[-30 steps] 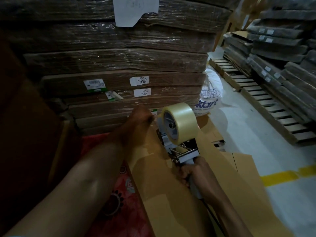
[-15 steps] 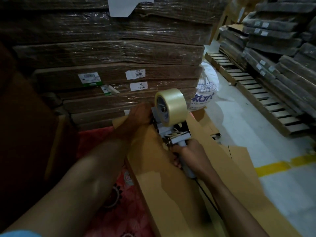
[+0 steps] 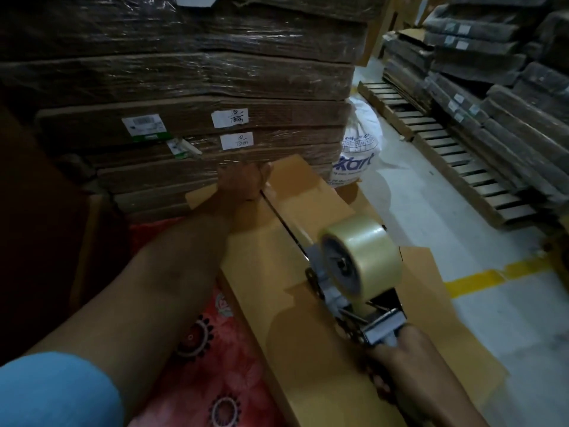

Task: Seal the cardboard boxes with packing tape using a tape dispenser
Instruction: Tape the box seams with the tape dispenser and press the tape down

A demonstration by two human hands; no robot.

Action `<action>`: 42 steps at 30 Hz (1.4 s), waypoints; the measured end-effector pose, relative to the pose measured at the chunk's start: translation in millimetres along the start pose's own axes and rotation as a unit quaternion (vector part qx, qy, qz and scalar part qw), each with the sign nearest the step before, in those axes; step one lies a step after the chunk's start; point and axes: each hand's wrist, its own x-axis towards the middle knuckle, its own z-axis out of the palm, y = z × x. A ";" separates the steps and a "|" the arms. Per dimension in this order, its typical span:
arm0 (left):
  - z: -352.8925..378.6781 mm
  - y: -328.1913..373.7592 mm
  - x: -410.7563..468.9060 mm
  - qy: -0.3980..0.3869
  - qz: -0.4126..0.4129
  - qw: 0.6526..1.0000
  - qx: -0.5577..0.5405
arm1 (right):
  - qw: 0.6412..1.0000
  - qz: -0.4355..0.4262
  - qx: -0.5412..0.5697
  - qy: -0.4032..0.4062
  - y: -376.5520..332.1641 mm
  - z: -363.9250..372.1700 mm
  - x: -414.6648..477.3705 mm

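Change: Drawn back toward the wearer since half a second earlier, the tape dispenser (image 3: 351, 306) sat well apart from the left hand (image 3: 243, 183), which it had nearly touched before; the left hand remained at the box's far end.
Box: the flattened cardboard box (image 3: 277, 318) lay lengthwise away from the wearer, partly over a red patterned mat (image 3: 200, 349).
Tape strip: a shiny strip of clear tape (image 3: 284, 221) ran along the box's centre seam, from beside the left hand to the dispenser's front.
Left hand: it rested on the far edge, just left of the strip's start; its fingers passed over the edge out of sight, so their grip could not be told.
Right hand: the right hand (image 3: 400, 362) was wrapped around the dispenser's handle at the near end, fingers curled tight on it.
Tape roll: the clear tape roll (image 3: 363, 260) stood upright on the dispenser, ahead of the right hand's fingers and above the seam.
Sleeve: a blue sleeve (image 3: 55, 392) showed at lower left.
Background: a shrink-wrapped stack of flat cardboard (image 3: 184, 84) with white labels (image 3: 229, 118) rose behind the box; a white printed sack (image 3: 360, 155) sat beside it.
Floor: a yellow floor line (image 3: 480, 278) crossed the grey floor at right, near wooden pallets (image 3: 446, 149).
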 end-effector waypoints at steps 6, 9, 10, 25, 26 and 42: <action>-52.4 57.9 -42.9 -0.296 -0.111 0.919 -0.236 | 0.999 -0.010 0.029 0.024 1.7 9.4 -1.5; -37.8 60.4 -69.8 -0.323 -0.074 0.921 -0.205 | 0.999 -0.013 0.044 0.028 -2.6 12.7 1.7; -34.7 57.7 -67.5 -0.315 -0.073 0.926 -0.195 | 0.999 -0.019 0.035 0.030 -6.5 15.2 3.4; 14.0 -17.8 7.1 -0.321 -0.045 0.942 -0.088 | 0.983 -0.168 -0.069 0.029 -77.9 33.1 72.7; 14.9 -15.2 6.5 -0.312 -0.064 0.943 -0.096 | 0.985 -0.150 -0.077 0.025 -71.8 27.0 68.5; -77.7 71.3 -114.4 -0.337 -0.026 0.927 -0.159 | 0.993 -0.101 -0.048 0.049 -6.6 -5.7 -4.3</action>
